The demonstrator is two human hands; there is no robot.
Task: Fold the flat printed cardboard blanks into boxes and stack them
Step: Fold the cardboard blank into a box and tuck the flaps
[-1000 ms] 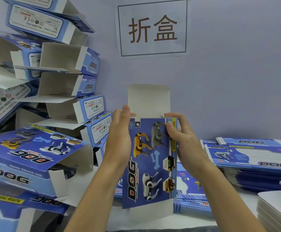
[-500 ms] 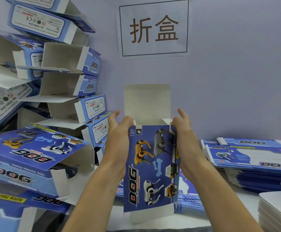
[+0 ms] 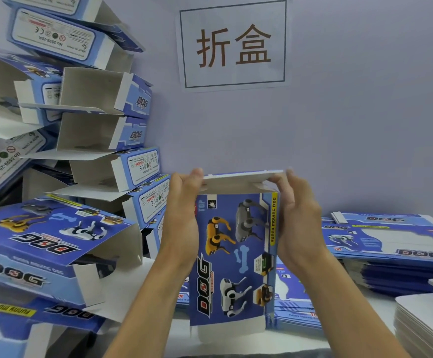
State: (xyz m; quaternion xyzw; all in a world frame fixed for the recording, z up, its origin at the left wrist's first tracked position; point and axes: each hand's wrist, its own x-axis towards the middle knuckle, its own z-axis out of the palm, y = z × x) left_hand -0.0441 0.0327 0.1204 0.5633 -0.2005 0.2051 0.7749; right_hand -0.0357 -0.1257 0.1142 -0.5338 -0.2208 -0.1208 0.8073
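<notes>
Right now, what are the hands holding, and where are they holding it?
One blue dog box, held upright. The left hand and right hand grip its two side edges near the top, fingertips on the folded-over top flap.

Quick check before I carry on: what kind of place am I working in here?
Most likely a box-folding station in a packing workshop. A wall sign reads "fold boxes", folded toy boxes are piled on the left, and flat blanks are stacked on the right.
</notes>
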